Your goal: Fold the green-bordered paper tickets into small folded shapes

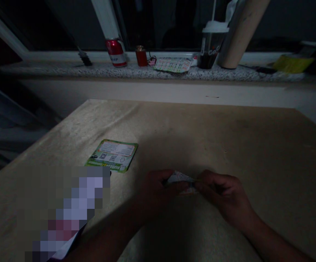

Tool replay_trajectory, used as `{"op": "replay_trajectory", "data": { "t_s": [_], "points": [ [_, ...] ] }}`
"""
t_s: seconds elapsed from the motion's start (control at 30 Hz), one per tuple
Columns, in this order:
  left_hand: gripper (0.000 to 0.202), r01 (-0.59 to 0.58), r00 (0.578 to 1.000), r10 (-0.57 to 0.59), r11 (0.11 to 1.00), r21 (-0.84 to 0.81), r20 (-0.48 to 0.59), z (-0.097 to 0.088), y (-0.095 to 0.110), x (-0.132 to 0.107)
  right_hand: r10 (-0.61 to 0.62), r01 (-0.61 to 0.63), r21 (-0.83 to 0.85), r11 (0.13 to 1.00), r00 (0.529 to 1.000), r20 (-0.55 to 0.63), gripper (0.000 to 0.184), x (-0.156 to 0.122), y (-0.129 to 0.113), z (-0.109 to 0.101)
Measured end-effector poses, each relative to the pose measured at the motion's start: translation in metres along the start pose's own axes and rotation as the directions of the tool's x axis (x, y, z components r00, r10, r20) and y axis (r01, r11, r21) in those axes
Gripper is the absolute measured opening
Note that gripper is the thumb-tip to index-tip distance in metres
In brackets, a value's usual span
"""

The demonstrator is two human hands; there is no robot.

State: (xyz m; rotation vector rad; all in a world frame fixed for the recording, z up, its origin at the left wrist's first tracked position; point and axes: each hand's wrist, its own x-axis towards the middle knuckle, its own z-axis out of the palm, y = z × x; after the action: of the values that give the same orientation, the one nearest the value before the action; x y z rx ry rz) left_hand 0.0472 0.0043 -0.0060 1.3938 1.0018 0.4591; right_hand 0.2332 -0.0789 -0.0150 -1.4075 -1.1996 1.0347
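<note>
A small, light piece with coloured print (180,177), looking like folded paper or a packet, is held just over the table between both hands. My left hand (158,191) grips its left part, thumb on top and fingers behind. At its right end my right hand (226,193) pinches the edge with thumb and fingertips. The fingers cover much of it, and dim light hides its exact kind. A green printed card (115,154) with white text panels and square codes lies flat on the table, left of and beyond my left hand.
A pixelated long object (76,207) lies on the table (229,134) beside my left forearm. Along the granite sill (73,72) stand a red can (115,54), a small red jar (141,56), a blister pack (173,65), a lidded cup (210,45) and a cardboard tube (241,34).
</note>
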Motion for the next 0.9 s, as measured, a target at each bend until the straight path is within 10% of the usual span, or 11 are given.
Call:
{"op": "replay_trajectory", "data": {
  "t_s": [0.3,0.43,0.57,0.9],
  "points": [
    [0.023,-0.039,0.999,0.040,0.998,0.049,-0.019,-0.0039,0.0009,-0.0020,-0.117,0.112,-0.068,0.991,0.990,-0.074,0.006,-0.0031,-0.0010,-0.0009],
    [0.025,-0.074,0.996,0.077,0.995,0.073,-0.042,-0.0047,0.0007,-0.0028,-0.509,0.464,-0.286,0.839,0.854,-0.109,0.024,-0.0032,-0.0015,-0.0027],
    [0.021,-0.095,0.994,0.100,0.991,0.094,-0.046,-0.0044,0.0004,-0.0038,-0.653,0.587,-0.410,0.698,0.757,-0.028,0.029,0.0010,-0.0060,-0.0037],
    [0.027,-0.220,0.975,0.224,0.946,0.237,0.009,-0.0056,0.0026,-0.0047,-0.442,0.439,-0.360,0.823,0.894,0.078,0.011,0.0012,-0.0080,-0.0030]
  ]
}}
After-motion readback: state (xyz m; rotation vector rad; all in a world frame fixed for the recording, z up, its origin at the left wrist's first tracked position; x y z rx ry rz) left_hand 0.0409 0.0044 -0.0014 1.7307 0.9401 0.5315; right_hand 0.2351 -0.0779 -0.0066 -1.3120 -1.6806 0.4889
